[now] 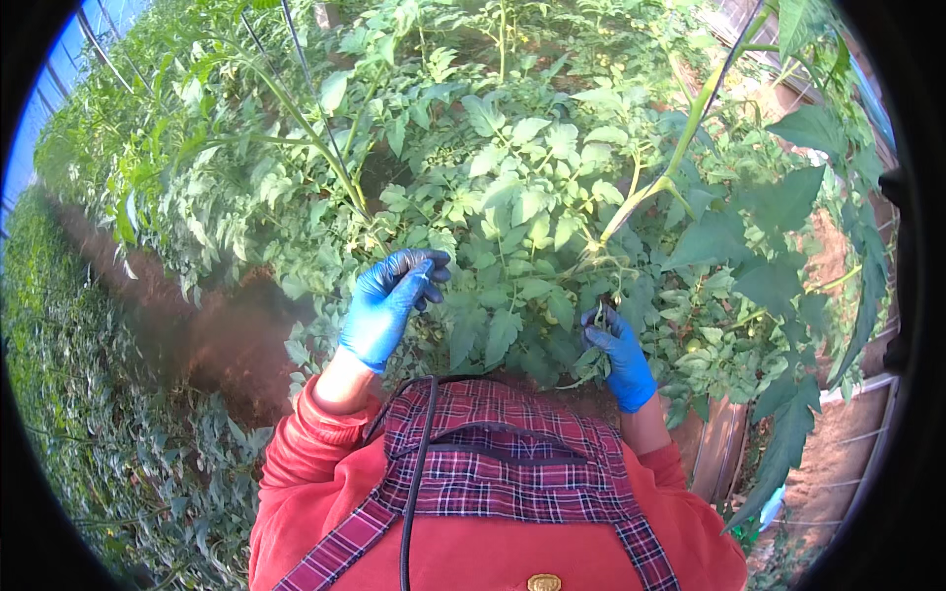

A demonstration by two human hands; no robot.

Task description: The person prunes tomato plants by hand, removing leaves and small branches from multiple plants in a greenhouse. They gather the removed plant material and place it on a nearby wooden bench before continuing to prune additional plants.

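My left hand (pixel 386 303), in a blue glove, is raised in front of the tomato foliage (pixel 510 192). Its thumb meets the curled fingers, and nothing is plainly visible between them. Just above it a tomato stem (pixel 336 159) leans up to the left alongside a dark string. My right hand (pixel 619 354), gloved too, is closed around a small green tomato shoot (pixel 600 318), whose leaves hang below the fingers. A thick tomato stem (pixel 643 192) rises to the right above this hand, with thin drooping trusses (pixel 617 273) at its bend.
Leafy plants crowd close in front and at the right, where a large leaf (pixel 783 414) hangs near the camera. A bare soil path (pixel 222 332) runs along the left, with another plant row (pixel 111 443) beyond. A plaid apron (pixel 510 451) and dark cord (pixel 417 480) cover my chest.
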